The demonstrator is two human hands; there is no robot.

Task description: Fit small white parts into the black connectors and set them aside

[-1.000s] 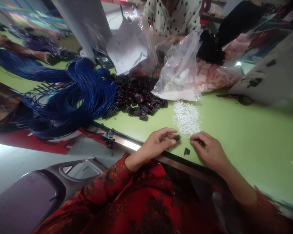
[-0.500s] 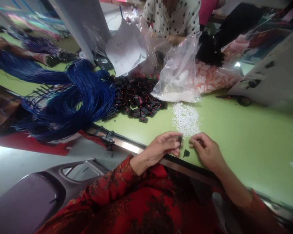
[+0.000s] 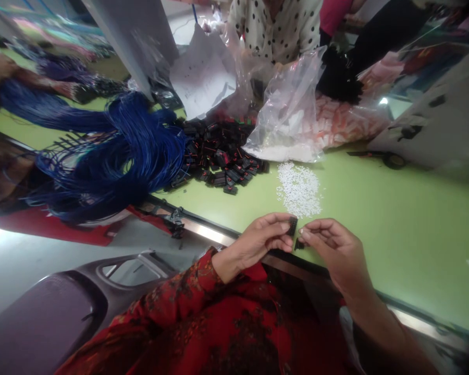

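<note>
A: Closest in, the left hand (image 3: 258, 244) pinches a small black plastic connector housing (image 3: 293, 226) between thumb and fingertips, closed snugly on it at the near table edge.

B: And the right hand (image 3: 330, 250)?

A: Its thumb and forefinger are nipped almost together right beside that housing. Whether a tiny piece sits between them I cannot tell; it is too small to see. A second small black plastic piece (image 3: 298, 244) lies just below both sets of fingertips, on the green tabletop (image 3: 394, 219).

B: What could go wrong?

A: I judge the risk is dropping. The work is held right at the table's metal edge strip (image 3: 203, 233), so anything slipping from the fingers could fall into the lap or to the floor.

B: Beyond the fingers?

A: Just past them lies a scatter of tiny white plastic bits (image 3: 298, 188); a careless sweep of a wrist would spread them. Further out sits a heap of black connector housings (image 3: 222, 151), touching a bundle of blue wires (image 3: 117, 151) to the left, with a clear plastic bag (image 3: 289, 112) to the right. Farthest, a person in a dotted blouse (image 3: 277, 23) works.
</note>
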